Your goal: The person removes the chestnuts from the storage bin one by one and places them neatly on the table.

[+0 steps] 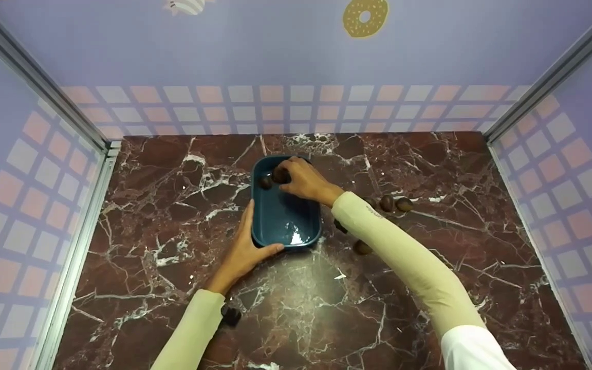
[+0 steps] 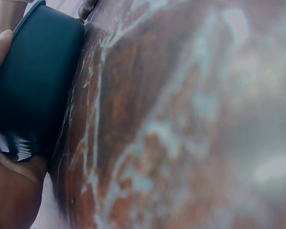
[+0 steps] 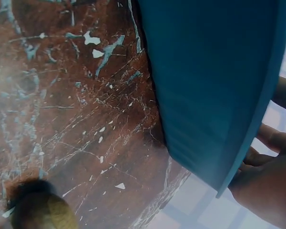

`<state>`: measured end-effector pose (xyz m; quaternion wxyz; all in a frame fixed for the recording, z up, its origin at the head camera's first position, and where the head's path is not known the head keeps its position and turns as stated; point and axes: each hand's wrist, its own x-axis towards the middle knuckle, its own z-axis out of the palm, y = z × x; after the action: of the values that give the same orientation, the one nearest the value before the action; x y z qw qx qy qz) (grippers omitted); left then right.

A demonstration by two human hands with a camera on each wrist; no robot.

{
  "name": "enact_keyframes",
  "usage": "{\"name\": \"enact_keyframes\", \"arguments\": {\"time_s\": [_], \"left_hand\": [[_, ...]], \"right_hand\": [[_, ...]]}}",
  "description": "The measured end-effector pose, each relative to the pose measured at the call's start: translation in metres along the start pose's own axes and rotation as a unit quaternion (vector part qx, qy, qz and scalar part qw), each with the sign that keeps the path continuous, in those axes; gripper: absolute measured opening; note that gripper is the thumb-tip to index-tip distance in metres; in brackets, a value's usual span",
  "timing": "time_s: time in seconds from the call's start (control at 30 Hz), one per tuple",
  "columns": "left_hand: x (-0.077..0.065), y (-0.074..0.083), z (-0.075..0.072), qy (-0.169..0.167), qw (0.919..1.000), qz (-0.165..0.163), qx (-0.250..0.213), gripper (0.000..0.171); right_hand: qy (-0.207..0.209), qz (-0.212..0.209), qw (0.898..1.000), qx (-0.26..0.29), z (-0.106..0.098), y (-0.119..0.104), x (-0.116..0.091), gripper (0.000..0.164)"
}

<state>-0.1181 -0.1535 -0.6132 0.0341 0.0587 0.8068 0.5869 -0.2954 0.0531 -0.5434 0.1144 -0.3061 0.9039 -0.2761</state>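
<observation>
A deep blue rectangular dish [image 1: 287, 213] stands on the marbled table. My left hand [image 1: 247, 252] holds its near left corner, fingers along the left wall and thumb at the near rim. The right hand [image 1: 303, 180] reaches over the right rim into the dish's far end and pinches a dark brown chestnut [image 1: 279, 175] there. Beside that one, another chestnut [image 1: 265, 182] lies in the dish. In the right wrist view the dish's side wall [image 3: 209, 86] hides the pinching fingertips.
Right of the dish, several chestnuts [image 1: 387, 203] lie in a group, partly behind the right sleeve [image 1: 404, 252]. A single chestnut [image 1: 362, 247] is nearer, against the forearm. Tiled-pattern walls [image 1: 301, 110] enclose the table at the back and both sides.
</observation>
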Motion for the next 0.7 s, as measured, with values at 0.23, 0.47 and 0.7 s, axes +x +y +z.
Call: {"name": "enact_keyframes", "arguments": {"time_s": [0.23, 0.47, 0.7], "left_hand": [[0.0, 0.0, 0.001, 0.003, 1.0, 0.007, 0.0, 0.135], [-0.002, -0.002, 0.002, 0.005, 1.0, 0.005, 0.006, 0.137], [0.0, -0.001, 0.0, 0.005, 0.9999, 0.008, 0.008, 0.138]], "right_hand": [[0.0, 0.012, 1.0, -0.017, 0.007, -0.001, 0.008, 0.047], [0.008, 0.018, 1.0, -0.023, 0.015, 0.0, 0.012, 0.045], [0.016, 0.024, 0.998, -0.049, 0.019, -0.002, 0.013, 0.042]]}}
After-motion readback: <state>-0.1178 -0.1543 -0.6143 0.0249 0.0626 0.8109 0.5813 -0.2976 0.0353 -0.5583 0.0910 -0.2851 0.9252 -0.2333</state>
